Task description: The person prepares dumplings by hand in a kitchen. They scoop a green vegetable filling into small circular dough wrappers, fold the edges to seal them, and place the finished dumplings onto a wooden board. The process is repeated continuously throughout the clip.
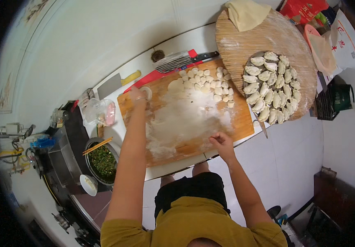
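Note:
My left hand (136, 94) reaches to the far left corner of a floury wooden board (239, 128), beside a pale round piece (146, 91) that looks like a dough wrapper. Its fingers are too small and blurred to show a grip. Over the board's front edge, my right hand (223, 145) has its fingers curled together, with nothing visible in them. Another flat dough wrapper (175, 85) lies at the back of the board. Several small dough pieces (204, 79) sit to its right, and loose flour (181, 119) covers the middle.
Rows of dumplings (271, 88) rest on a round tray over a large woven mat (235, 45). Behind the board lie a cleaver (109, 85) and a black-handled knife (205, 56). Chopsticks (97, 146) cross a pot of green filling (103, 164); a white bowl (88, 185) stands near.

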`<action>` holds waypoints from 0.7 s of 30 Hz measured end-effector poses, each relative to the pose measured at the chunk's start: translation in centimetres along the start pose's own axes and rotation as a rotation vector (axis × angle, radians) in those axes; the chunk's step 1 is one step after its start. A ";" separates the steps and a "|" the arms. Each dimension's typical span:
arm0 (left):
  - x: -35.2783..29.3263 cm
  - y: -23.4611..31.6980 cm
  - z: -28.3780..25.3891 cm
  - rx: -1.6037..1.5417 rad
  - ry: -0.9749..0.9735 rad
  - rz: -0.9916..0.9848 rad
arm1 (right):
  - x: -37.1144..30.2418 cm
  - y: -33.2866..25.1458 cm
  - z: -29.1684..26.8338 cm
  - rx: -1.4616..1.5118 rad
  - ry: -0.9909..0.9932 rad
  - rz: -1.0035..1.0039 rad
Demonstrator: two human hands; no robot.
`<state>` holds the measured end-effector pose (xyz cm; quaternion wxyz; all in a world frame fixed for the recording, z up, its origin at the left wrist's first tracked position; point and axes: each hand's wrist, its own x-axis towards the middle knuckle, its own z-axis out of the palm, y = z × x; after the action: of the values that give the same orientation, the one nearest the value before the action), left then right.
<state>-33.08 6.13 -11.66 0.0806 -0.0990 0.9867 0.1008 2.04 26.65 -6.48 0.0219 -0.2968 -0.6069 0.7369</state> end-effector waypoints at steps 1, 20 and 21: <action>0.6 -0.3 0.1 -0.043 -0.059 -0.054 | 0.1 0.2 -0.2 -0.006 0.003 0.007; -19.4 -1.3 -6.6 -1.383 -0.803 -0.130 | 2.0 -3.8 8.2 0.371 -0.174 0.262; -20.5 -1.1 -7.0 -1.452 -0.835 -0.144 | 2.0 -4.2 8.7 0.429 -0.186 0.324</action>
<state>-13.95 7.21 -1.45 0.3615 -0.1436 0.5571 0.7337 -4.98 20.90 -2.71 -0.0895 -0.3096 -0.3813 0.8665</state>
